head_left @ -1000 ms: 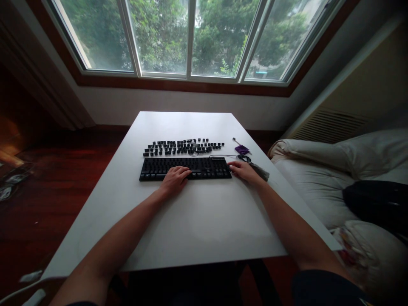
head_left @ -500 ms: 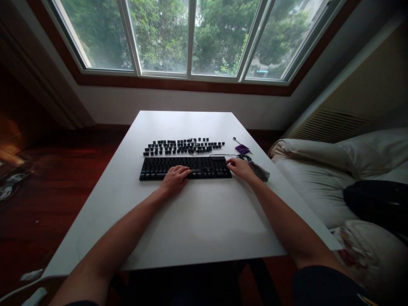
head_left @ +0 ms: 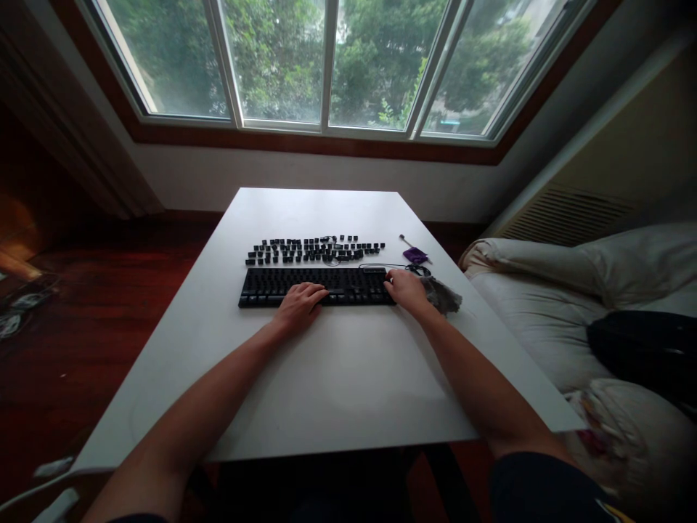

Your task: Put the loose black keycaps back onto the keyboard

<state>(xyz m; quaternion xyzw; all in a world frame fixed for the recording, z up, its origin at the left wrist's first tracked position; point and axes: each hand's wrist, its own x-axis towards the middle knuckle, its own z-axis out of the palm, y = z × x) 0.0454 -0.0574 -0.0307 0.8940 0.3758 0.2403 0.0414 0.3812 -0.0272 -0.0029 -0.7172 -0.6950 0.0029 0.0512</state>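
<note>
Keyboard lay on table, keycaps at its 12 o'clock. Left hand rested on 6 o'clock edge, right hand at 3 o'clock end; if gripping, could not tell.

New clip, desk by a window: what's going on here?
A person has both hands at a black keyboard on a white table. The left hand rests on its front edge near the middle; the right hand is at its right end, its grip unclear. Loose black keycaps lie in rows behind the keyboard.
</note>
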